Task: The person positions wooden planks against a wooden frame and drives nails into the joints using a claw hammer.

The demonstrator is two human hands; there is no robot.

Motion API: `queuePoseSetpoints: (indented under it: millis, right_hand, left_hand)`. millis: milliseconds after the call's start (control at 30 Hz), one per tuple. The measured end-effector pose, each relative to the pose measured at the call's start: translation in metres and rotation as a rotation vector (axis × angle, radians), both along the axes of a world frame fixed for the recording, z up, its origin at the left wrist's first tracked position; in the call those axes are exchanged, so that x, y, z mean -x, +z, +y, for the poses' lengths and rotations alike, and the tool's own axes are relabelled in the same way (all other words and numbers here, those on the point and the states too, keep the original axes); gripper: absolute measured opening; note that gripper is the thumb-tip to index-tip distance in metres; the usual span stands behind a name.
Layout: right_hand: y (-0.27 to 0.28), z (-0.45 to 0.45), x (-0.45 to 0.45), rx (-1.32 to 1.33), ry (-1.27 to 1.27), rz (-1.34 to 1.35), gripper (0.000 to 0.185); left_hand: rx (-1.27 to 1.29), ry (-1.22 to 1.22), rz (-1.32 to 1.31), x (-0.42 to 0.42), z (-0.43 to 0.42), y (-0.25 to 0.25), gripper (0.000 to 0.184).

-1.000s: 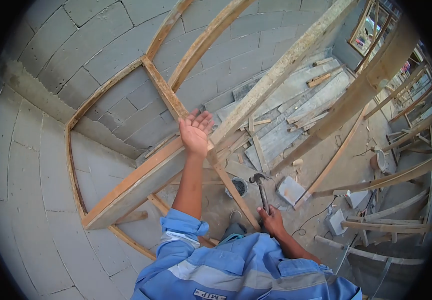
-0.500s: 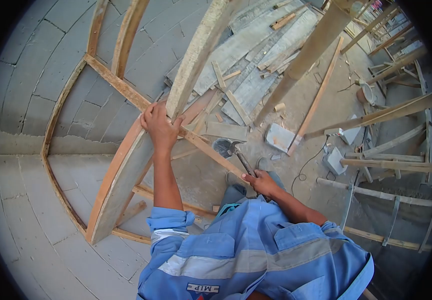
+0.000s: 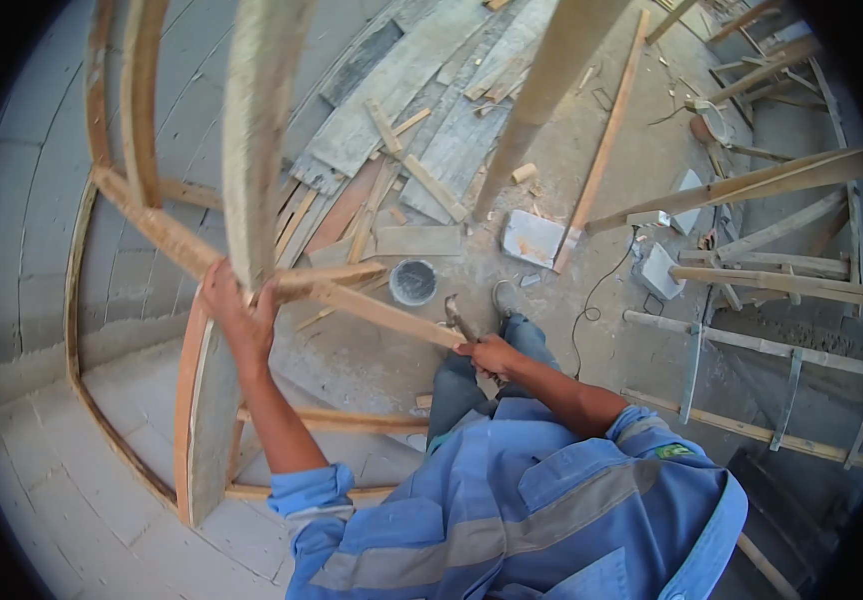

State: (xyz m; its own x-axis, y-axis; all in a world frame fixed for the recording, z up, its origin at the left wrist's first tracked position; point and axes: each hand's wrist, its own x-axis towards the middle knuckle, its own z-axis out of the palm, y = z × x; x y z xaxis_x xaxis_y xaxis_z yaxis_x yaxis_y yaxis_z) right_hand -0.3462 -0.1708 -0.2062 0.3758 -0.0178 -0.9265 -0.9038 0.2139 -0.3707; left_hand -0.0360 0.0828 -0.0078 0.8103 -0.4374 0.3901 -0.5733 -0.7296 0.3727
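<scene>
My left hand (image 3: 240, 315) is wrapped round a wooden frame joint, at the foot of a pale upright board (image 3: 252, 140). Just below it a curved board (image 3: 209, 425) runs down along the frame. From the joint a wooden strip (image 3: 387, 317) slants toward my right hand (image 3: 492, 355). That hand is closed round the handle of a claw hammer (image 3: 463, 322), its head pointing up and away from me. The strip's near end meets my right fingers; whether they also grip it I cannot tell.
Blockwork wall (image 3: 27, 260) stands to the left. A bucket (image 3: 413, 283) is on the floor beyond the strip. Loose planks (image 3: 357, 135) lie at the back, near a thick round post (image 3: 542, 100). A cable (image 3: 580, 330) and bamboo poles (image 3: 752, 345) are on the right.
The view has shifted, so the frame and my left hand appear farther left and lower. The bucket now shows fully. Both hands keep their hold.
</scene>
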Motion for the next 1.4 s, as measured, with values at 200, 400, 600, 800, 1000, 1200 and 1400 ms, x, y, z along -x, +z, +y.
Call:
queuePoseSetpoints:
  millis: [200,400,600,800,1000,1200,1400]
  right_hand:
    - [-0.091,-0.033,-0.025,-0.063,0.103,0.04,0.043]
    - [-0.193,-0.048,-0.079,-0.067,0.277,0.114,0.031]
    - [-0.212,-0.045,-0.116,-0.234,0.217,0.226,0.026]
    - [-0.206,-0.054,-0.125,-0.298,0.139,0.146,0.049]
    - [-0.179,-0.094,-0.085,0.248,0.672,-0.178,0.072]
    - [-0.189,-0.179,0.003,0.678,0.699,-0.524,0.057]
    - [-0.106,-0.217,0.113,0.638,0.688,-0.176,0.062]
  left_hand:
    - [0.051,0.4,-0.431,0.061,-0.033,-0.067,0.088]
    - [0.439,0.699,0.629,0.222,-0.111,-0.186,0.093]
    - [0.275,0.402,1.084,0.364,-0.138,-0.242,0.083]
    - [0.256,0.459,1.12,0.374,-0.132,-0.227,0.078]
    - [0.327,0.492,1.105,0.324,-0.108,-0.196,0.071]
    - [0.236,0.32,1.141,0.315,-0.081,-0.205,0.068]
    - [0.054,0.077,1.188,0.328,-0.058,-0.214,0.069]
